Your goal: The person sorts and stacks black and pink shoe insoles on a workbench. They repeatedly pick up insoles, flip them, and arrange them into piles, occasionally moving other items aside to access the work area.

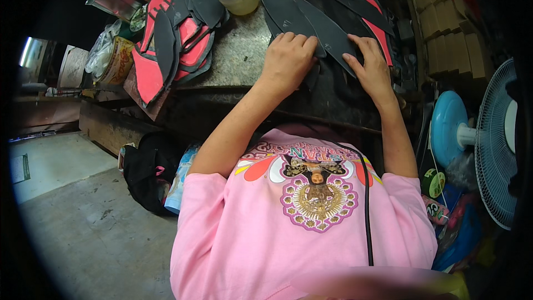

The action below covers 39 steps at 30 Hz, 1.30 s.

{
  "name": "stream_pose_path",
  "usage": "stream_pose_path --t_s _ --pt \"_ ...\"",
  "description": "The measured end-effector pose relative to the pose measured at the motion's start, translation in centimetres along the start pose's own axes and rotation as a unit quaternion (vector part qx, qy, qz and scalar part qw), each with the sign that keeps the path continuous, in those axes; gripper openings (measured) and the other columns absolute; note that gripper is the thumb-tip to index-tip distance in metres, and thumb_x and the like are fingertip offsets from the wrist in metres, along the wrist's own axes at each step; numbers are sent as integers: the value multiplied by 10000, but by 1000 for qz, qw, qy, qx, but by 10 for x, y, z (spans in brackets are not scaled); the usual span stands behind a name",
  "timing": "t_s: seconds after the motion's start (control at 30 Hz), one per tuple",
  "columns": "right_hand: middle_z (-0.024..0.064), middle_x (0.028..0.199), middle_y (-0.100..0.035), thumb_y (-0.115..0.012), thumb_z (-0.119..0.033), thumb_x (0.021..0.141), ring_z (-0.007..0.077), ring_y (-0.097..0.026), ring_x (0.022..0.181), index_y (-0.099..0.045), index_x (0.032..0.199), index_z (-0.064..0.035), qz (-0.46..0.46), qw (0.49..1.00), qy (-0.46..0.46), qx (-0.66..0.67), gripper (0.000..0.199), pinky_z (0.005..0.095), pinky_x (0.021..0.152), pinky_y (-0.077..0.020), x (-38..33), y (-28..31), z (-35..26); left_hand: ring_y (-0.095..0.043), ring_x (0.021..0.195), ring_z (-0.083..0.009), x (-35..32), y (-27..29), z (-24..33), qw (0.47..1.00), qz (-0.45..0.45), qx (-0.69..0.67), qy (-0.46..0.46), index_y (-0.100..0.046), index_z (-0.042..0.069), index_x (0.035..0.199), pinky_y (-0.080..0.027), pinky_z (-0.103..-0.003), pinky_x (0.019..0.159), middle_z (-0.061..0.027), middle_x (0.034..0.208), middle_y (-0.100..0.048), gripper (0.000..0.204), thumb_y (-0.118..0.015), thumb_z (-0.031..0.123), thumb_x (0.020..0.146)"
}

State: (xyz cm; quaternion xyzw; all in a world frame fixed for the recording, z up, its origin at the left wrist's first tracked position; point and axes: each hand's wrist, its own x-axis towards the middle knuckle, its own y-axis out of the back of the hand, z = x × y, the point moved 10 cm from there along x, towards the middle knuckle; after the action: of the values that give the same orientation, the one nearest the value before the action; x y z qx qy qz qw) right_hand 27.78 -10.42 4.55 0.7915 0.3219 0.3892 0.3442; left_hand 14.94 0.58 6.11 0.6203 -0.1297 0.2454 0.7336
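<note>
Along the near edge of the bench, right of its bare speckled stretch, two hands work over black sole-shaped pieces. The left hand has its fingers bent and close together, resting at the near end of one black piece; the fingertips are hidden, so I cannot tell whether they grip it. The right hand is half open, thumb and forefinger spread apart at the right side of a longer black piece; whether they pinch it I cannot tell. This longer piece lies aslant between the hands, its far end pointing toward the far edge, overlapping its neighbour. Beyond the right hand a red piece shows among more dark ones. Toward the far edge, left of the pieces, stands a tub with a blue rim. At the bench's left edge lies a heap of red and black cutouts, some overhanging the near-left corner
</note>
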Motion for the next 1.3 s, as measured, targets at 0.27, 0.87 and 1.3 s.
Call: stream_pose_path --t_s 0.27,0.87,1.3 --pt "104 1165 -602 -707 -275 879 306 -622 1078 -639 1256 -107 14 999 -20 34 419 399 903 -496 -3 2 6 -617 968 -289 -43 96 -25 981 185 2 58 -717 126 990 -542 -384 763 -90 1046 -625 363 -719 -22 658" --pt "106 1303 -562 -859 -157 629 337 -509 1240 -624 1302 -175 -97 966 236 33 713 451 1053 -426 -20 -8 -102 -557 956 -116 -151 188 -109 868 318 -252 285 -556 44 1118 -440 -246 888 -44 1090 -541 292 -665 53 848" --pt "89 894 -670 -758 15 749 268 -658 826 -733 996 -66 31 963 188 192 261 341 703 -535 -7 8 -109 -595 966 -120 -104 116 -124 795 226 -484 288 -485 20 1319 -500 -258 860 -74 1124 -585 500 -620 -79 847"
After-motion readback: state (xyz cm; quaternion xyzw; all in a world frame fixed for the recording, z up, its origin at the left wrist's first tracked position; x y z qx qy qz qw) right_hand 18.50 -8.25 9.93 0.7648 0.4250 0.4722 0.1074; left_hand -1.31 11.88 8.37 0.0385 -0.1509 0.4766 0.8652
